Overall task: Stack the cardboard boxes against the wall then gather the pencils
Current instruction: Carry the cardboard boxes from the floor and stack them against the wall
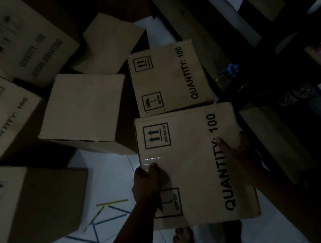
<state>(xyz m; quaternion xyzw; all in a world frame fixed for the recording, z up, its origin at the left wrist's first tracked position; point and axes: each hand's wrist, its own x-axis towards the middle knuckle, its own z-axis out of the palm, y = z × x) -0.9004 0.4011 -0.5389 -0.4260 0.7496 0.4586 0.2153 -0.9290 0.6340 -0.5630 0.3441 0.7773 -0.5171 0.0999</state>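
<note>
The cardboard box point(192, 158) between the left hand point(146, 183) and right hand point(238, 157) is tan with black lettering and boxed black symbols. Left of the left hand, the pencils point(107, 219) are yellow and blue on a white tiled floor point(105, 177).

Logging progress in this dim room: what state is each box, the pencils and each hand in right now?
held box: closed, taped, printed face up, gripped at both sides.
left hand: grips the held box's left edge.
right hand: grips its right edge.
far printed box: closed, untouched, just beyond the held box.
plain box: closed, untouched, on the floor.
pencils: scattered loose on the floor, ungathered.
</note>
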